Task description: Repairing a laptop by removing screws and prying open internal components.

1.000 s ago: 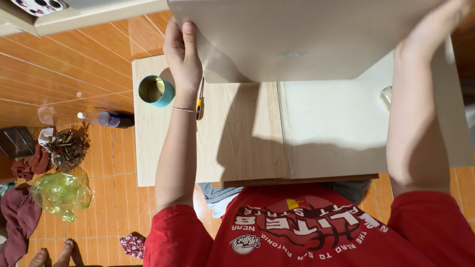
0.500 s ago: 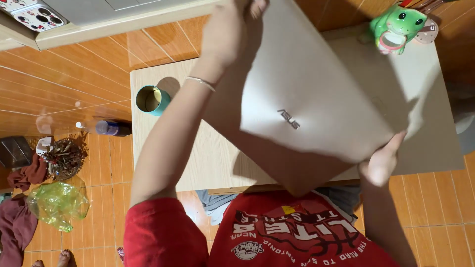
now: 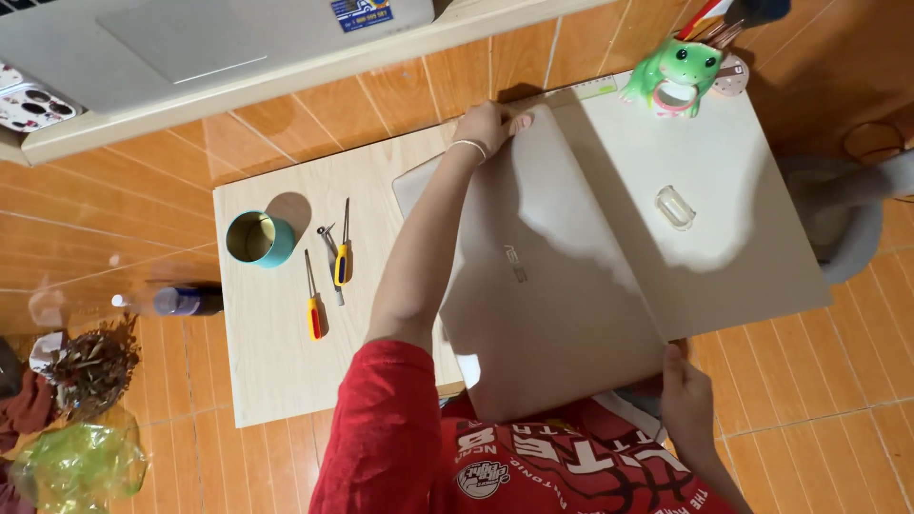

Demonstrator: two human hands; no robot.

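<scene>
From the head view, the closed silver laptop [image 3: 547, 276] now lies low over the pale wooden table [image 3: 276, 371], set at a slant with its near corner overhanging the table's front edge above the red shirt [image 3: 533, 457]; half a second ago it was lifted up toward the camera and tilted, hiding much of the tabletop, and a second ago it filled the top of the view; the left hand [image 3: 487, 128], a thin bracelet at its wrist, grasps the laptop's far corner with fingers curled over the edge, where before it gripped the raised upper edge; the right hand [image 3: 687, 395] clasps the near right corner from below, much as it did half a second ago; with the laptop lowered, the teal cup [image 3: 259, 238] at the table's left is plain again, and beside it two screwdrivers with yellow and orange handles [image 3: 328, 271] now show, well apart from the laptop; the green frog figure [image 3: 678, 71] stands at the table's far right corner, and a small clear piece [image 3: 674, 207] lies just beyond the laptop's right edge.
</scene>
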